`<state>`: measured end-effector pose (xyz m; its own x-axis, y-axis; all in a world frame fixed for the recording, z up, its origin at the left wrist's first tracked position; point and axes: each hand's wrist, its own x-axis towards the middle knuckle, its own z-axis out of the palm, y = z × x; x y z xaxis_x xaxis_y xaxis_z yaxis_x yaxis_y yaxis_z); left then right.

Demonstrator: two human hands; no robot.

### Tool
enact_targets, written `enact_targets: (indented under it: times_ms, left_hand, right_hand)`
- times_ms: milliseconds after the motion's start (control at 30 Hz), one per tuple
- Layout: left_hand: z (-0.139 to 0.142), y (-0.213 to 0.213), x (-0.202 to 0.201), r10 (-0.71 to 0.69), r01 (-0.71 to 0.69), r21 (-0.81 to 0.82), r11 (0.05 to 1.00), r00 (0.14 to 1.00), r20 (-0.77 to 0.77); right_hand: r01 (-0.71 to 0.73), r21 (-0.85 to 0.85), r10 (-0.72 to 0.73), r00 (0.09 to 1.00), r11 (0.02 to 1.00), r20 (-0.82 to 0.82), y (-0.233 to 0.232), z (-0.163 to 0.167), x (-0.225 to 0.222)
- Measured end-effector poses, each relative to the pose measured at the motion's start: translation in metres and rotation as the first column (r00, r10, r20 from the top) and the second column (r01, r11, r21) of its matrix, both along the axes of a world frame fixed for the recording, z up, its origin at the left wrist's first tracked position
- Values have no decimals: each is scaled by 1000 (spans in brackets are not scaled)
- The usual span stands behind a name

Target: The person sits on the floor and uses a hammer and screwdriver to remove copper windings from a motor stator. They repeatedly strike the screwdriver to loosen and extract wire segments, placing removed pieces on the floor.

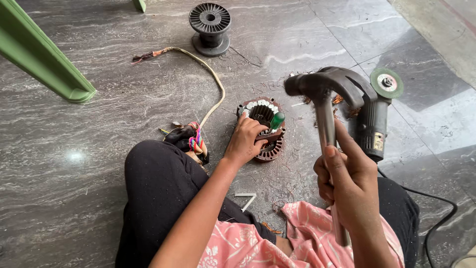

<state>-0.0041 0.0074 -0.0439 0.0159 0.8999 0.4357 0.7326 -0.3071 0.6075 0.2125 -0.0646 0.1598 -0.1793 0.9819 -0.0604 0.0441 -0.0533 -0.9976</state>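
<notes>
Left hand [244, 140] gripping screwdriver [276, 120] on stator [263, 130], right hand [347, 181] perhaps mid-swing with hammer [325, 106]

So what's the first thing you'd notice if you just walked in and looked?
The raised claw hammer, gripped in the right hand at the right of the picture. Next, at the centre of the grey floor, the round motor stator, where the left hand holds a green-handled tool. Behind the hammer lies an angle grinder.
</notes>
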Motion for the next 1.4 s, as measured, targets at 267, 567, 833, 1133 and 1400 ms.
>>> enact_targets:
  times_ms: [267, 567, 833, 1133, 1400]
  left_hand:
    - [5, -5, 2, 21, -18, 27, 999, 996, -81]
    - [8, 1, 9, 76, -76, 35, 996, 997, 13]
    - [19, 18, 4, 181, -178, -30, 983, 967, 180]
    - [16, 16, -22, 280, 134, -369, 920, 436, 855]
    - [17, 19, -41, 295, 158, -321, 934, 169, 941]
  right_hand:
    - [-48, -124, 51, 998, 991, 28, 20, -30, 7]
    - [205, -547, -175, 979, 812, 107, 21, -135, 31]
    - [178, -586, -214, 977, 791, 8, 44, -181, 50]
    - [237, -138, -63, 680, 962, 731, 51, -258, 82]
    - [-26, -96, 97, 462, 995, 881, 55, -287, 91]
